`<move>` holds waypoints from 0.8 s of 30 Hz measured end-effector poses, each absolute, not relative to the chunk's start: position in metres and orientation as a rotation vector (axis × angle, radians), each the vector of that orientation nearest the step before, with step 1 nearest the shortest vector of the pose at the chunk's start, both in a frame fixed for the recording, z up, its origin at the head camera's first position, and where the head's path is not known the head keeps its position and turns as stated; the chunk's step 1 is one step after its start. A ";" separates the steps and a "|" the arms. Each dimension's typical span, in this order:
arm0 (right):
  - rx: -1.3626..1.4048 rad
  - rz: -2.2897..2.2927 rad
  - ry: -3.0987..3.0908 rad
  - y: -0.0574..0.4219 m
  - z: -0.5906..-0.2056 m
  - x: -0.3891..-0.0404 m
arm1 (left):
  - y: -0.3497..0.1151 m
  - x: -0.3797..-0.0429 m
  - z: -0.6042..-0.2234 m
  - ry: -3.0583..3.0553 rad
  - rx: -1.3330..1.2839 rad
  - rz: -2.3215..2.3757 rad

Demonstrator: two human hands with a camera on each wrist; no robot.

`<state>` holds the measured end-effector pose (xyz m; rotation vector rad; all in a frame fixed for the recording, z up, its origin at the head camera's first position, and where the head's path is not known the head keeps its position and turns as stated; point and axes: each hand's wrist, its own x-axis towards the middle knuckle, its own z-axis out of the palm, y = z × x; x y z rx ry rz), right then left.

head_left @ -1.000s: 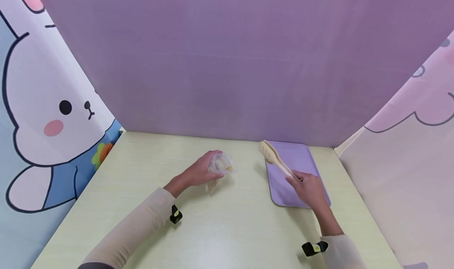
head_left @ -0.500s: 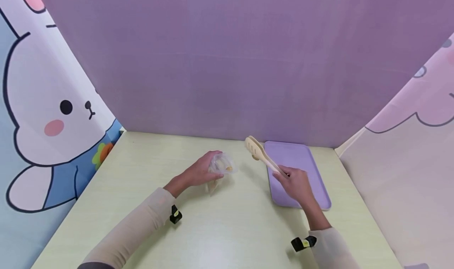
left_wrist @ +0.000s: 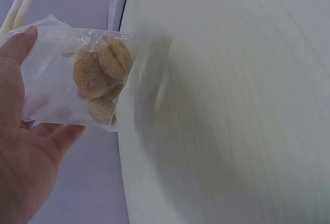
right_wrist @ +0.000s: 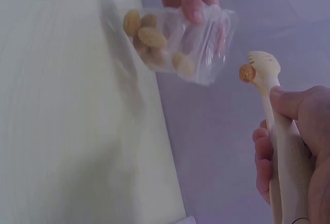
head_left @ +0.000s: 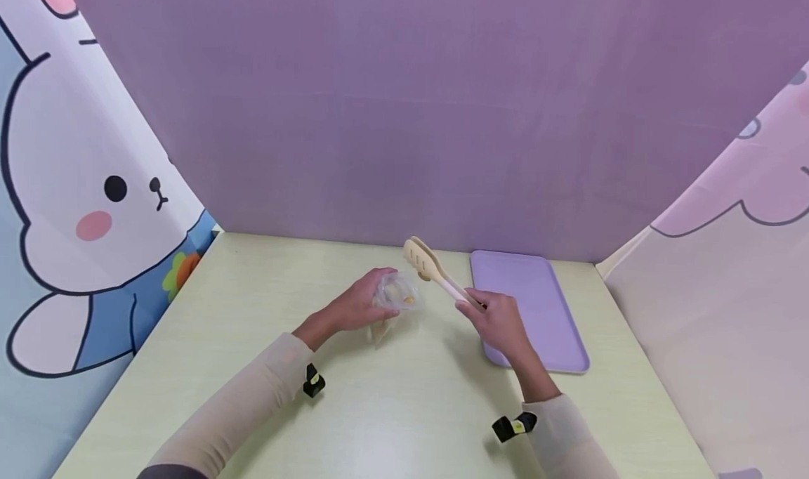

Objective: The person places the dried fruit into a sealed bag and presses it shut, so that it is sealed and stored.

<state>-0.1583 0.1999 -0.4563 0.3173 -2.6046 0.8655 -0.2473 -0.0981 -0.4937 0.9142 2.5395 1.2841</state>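
Observation:
My left hand [head_left: 359, 303] holds a clear plastic zip bag [left_wrist: 49, 74] by its upper part, thumb on one side and fingers on the other. Several walnuts [left_wrist: 98, 69] lie in the bottom of the bag, close over the table. In my right hand [head_left: 503, 322] is a pair of cream-coloured tongs [head_left: 445, 281], gripped by the handles. Between the tongs' slotted heads sits one walnut [right_wrist: 247, 73], as the right wrist view shows. The tong heads are just to the right of the bag's mouth, level with it and a short distance away.
A shallow purple tray [head_left: 537, 310] lies at the right of the pale wooden table [head_left: 392, 409], partly behind my right hand. A purple panel [head_left: 404, 114] rises along the table's back edge. Printed cartoon panels [head_left: 69, 184] stand at both sides.
My right hand has carried the tongs and the walnut leftward, from over the tray to beside the bag. The left hand and the bag have stayed in place.

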 end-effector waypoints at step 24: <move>0.248 0.979 -2.695 0.171 -0.448 -0.160 | -0.097 -0.245 -0.490 2.494 0.905 1.333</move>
